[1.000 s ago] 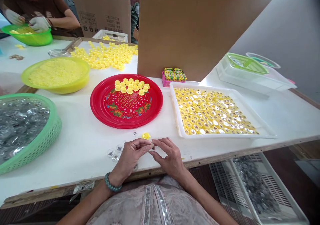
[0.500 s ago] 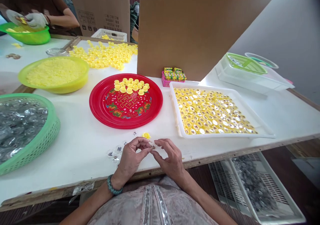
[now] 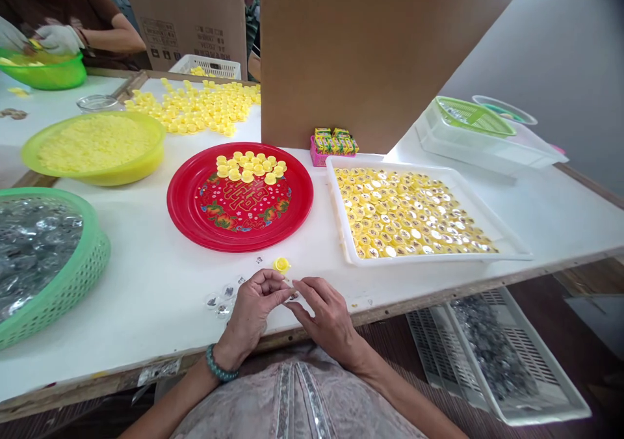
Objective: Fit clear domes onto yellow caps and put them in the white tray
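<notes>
My left hand (image 3: 252, 310), with a beaded bracelet on its wrist, pinches a small piece with a dark print (image 3: 294, 295) between thumb and fingers. My right hand (image 3: 325, 317) meets it from the other side, its thumb and forefinger closed at the same piece; the fingers hide most of it. Just beyond the fingertips a yellow plastic cup-shaped part (image 3: 281, 265) lies on the table. Left of my left hand are several clear round discs (image 3: 223, 310) with dark prints. A tiny printed piece (image 3: 259, 259) lies near the red tray (image 3: 238, 240), which carries several yellow parts (image 3: 249, 166).
At the right stands a white tray (image 3: 511, 252) full of yellow parts with shiny faces. A green basket (image 3: 100, 257) of clear pieces and a yellow bowl (image 3: 146, 172) are at the left. Cardboard (image 3: 351, 55) rises behind. Across the table, a gloved co-worker handles yellow pieces over a green bowl (image 3: 53, 78).
My fingers have shifted slightly around the small piece, and more of its dark print shows. The view has moved a little to the right. The co-worker's gloved hands have lowered toward the bowl.
</notes>
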`<state>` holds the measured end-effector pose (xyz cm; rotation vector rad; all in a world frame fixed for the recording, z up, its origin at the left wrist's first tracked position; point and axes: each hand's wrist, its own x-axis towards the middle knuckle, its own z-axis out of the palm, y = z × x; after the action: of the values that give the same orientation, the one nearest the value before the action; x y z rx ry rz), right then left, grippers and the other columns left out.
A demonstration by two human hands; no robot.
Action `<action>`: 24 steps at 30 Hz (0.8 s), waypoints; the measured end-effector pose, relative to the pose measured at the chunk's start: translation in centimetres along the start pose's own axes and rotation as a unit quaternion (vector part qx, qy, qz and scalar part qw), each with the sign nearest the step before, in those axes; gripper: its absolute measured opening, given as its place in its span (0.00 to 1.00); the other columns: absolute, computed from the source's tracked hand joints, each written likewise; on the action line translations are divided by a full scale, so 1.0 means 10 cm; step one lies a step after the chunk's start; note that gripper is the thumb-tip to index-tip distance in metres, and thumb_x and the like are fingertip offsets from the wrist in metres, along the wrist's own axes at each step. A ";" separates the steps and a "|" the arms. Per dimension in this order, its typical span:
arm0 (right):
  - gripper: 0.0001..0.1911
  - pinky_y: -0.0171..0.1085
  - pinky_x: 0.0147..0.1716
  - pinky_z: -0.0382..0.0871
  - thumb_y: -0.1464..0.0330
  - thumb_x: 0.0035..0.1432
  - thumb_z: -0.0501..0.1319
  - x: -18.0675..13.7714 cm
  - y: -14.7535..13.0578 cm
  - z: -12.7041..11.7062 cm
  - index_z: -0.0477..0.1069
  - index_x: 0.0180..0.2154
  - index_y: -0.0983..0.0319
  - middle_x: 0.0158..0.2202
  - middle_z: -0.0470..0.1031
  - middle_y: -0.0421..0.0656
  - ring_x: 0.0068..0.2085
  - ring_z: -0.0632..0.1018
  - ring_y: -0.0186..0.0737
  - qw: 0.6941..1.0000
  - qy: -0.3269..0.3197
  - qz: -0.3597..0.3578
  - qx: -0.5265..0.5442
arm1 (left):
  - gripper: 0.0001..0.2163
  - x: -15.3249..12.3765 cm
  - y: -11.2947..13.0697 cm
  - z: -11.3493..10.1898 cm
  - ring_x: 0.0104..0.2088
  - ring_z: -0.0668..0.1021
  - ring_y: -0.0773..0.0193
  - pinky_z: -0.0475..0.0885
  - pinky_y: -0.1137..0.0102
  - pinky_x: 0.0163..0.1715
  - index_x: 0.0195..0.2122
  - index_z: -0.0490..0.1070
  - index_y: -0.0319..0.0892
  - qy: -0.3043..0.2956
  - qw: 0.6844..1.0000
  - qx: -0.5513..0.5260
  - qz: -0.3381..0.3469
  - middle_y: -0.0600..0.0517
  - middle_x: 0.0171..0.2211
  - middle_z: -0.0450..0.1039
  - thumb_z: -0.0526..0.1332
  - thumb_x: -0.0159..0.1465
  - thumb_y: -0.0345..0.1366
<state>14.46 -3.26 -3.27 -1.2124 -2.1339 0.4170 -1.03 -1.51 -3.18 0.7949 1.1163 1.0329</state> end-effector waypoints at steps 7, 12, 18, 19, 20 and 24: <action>0.14 0.37 0.37 0.71 0.70 0.57 0.59 -0.05 0.15 0.04 0.66 0.47 0.60 0.38 0.72 0.45 0.37 0.75 0.38 0.997 0.026 0.063 0.037 | 0.11 0.16 0.10 -0.18 0.34 0.76 0.62 0.71 0.66 0.37 0.40 0.69 0.42 -0.058 0.953 0.286 0.083 0.49 0.36 0.74 0.62 0.56 0.36; 0.14 0.34 0.36 0.71 0.71 0.55 0.60 -0.07 0.25 0.01 0.68 0.46 0.60 0.39 0.71 0.43 0.34 0.75 0.35 0.990 0.044 0.124 0.049 | 0.18 0.42 0.26 -0.26 0.51 0.68 0.55 0.63 0.59 0.52 0.50 0.66 0.44 -0.157 0.755 0.570 0.284 0.46 0.51 0.68 0.57 0.57 0.26; 0.14 0.34 0.36 0.71 0.71 0.55 0.60 -0.13 0.27 -0.02 0.68 0.45 0.60 0.39 0.71 0.43 0.34 0.75 0.35 0.987 0.048 0.143 0.045 | 0.11 0.51 0.17 -0.06 0.41 0.74 0.55 0.67 0.65 0.40 0.44 0.67 0.40 -0.129 0.694 0.680 0.199 0.45 0.38 0.74 0.59 0.59 0.34; 0.14 0.34 0.36 0.71 0.71 0.55 0.60 -0.15 0.28 -0.02 0.68 0.45 0.60 0.39 0.71 0.42 0.34 0.75 0.34 0.987 0.050 0.148 0.043 | 0.13 0.48 0.14 -0.03 0.39 0.75 0.54 0.67 0.66 0.37 0.44 0.66 0.40 -0.101 0.701 0.685 0.172 0.45 0.36 0.75 0.59 0.59 0.37; 0.14 0.34 0.36 0.71 0.71 0.55 0.60 -0.16 0.29 -0.02 0.68 0.45 0.60 0.39 0.72 0.42 0.34 0.75 0.34 0.986 0.050 0.153 0.040 | 0.14 0.44 0.11 0.00 0.36 0.76 0.54 0.66 0.66 0.34 0.44 0.65 0.40 -0.079 0.713 0.681 0.145 0.46 0.34 0.75 0.60 0.59 0.40; 0.14 0.34 0.35 0.72 0.71 0.55 0.60 -0.18 0.31 -0.05 0.68 0.45 0.60 0.38 0.72 0.43 0.34 0.76 0.35 0.984 0.041 0.170 0.038 | 0.18 0.29 0.09 0.00 0.31 0.77 0.57 0.63 0.69 0.27 0.46 0.63 0.42 -0.066 0.781 0.617 0.070 0.53 0.26 0.76 0.60 0.58 0.44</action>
<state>17.47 -3.17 -5.29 -1.5271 -1.8264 0.5802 -0.97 1.54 -3.33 1.9734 1.5897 0.1980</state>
